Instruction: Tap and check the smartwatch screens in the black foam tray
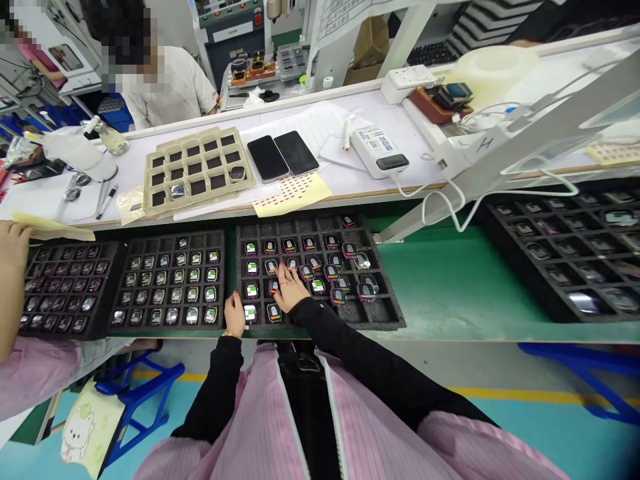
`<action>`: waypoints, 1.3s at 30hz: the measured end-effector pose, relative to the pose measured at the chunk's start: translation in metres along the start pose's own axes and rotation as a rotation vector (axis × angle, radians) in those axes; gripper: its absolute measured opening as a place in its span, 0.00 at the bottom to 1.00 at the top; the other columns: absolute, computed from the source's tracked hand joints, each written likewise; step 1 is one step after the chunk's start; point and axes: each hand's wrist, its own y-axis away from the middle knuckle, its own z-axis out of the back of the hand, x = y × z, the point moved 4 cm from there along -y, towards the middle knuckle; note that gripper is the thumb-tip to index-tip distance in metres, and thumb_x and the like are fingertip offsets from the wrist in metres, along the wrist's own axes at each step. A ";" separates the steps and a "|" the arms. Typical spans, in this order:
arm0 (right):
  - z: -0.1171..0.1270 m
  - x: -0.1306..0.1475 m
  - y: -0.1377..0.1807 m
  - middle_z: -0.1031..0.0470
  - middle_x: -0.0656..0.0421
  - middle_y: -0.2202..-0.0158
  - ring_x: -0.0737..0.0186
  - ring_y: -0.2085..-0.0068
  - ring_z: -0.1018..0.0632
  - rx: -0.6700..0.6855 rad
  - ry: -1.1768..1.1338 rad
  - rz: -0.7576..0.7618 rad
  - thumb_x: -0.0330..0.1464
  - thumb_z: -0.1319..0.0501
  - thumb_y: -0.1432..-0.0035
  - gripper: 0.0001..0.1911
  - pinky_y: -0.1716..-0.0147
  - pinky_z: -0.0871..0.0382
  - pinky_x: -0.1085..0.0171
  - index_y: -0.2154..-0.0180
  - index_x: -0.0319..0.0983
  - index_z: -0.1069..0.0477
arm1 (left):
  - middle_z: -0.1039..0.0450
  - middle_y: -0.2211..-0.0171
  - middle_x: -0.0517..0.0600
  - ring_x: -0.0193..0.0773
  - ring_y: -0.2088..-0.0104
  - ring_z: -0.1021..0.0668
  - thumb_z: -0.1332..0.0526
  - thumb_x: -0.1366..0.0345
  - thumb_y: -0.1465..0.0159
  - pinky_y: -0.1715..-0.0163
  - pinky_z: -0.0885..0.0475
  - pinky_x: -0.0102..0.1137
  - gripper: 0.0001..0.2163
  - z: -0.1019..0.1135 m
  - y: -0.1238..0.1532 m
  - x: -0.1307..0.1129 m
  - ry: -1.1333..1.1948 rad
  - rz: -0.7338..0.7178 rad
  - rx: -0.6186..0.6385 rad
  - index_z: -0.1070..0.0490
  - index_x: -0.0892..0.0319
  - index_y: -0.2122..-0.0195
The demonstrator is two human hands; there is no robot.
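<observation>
In front of me lies a dark foam tray (385, 313) with square pockets, holding several smartwatch units, some with lit screens. My left hand (235, 316) is at its front left corner, fingers together and curled against the rim, beside a lit watch (249, 313). My right hand (291, 289) reaches over the left middle of the tray, fingers stretched out and slightly apart. Its fingertips touch or hover just above the watches there; the palm hides part of them. On the tray's right side, some watches (367, 290) sit unevenly, overlapping the pocket walls.
Left stand two more watch trays (131, 250) (107, 257); another tray (550, 257) is right. A shelf behind holds a beige tray (200, 189), two phones (269, 159) and a white device (377, 150). A slanted post (415, 223) rises right. Another person's arm (11, 287) is at left.
</observation>
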 end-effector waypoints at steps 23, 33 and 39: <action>0.011 -0.015 0.057 0.41 0.35 0.37 0.42 0.35 0.41 -0.060 0.046 -0.133 0.26 0.49 0.47 0.48 0.38 0.47 0.40 0.35 0.18 0.80 | 0.26 0.54 0.54 0.42 0.52 0.25 0.45 0.53 0.33 0.47 0.31 0.45 0.16 -0.002 -0.005 0.003 0.020 0.007 0.005 0.28 0.61 0.57; 0.003 -0.017 0.097 0.39 0.37 0.38 0.44 0.36 0.38 -0.065 0.017 -0.172 0.25 0.50 0.45 0.46 0.39 0.44 0.40 0.33 0.21 0.76 | 0.27 0.51 0.55 0.43 0.49 0.26 0.45 0.53 0.33 0.45 0.33 0.47 0.17 -0.002 -0.009 0.005 0.013 0.010 0.023 0.28 0.60 0.54; 0.004 -0.013 0.080 0.42 0.37 0.36 0.43 0.35 0.41 -0.064 -0.002 -0.193 0.27 0.49 0.47 0.44 0.37 0.46 0.42 0.34 0.17 0.65 | 0.28 0.49 0.55 0.43 0.48 0.27 0.45 0.53 0.33 0.44 0.34 0.47 0.17 -0.002 -0.010 0.003 0.005 0.013 0.025 0.29 0.60 0.53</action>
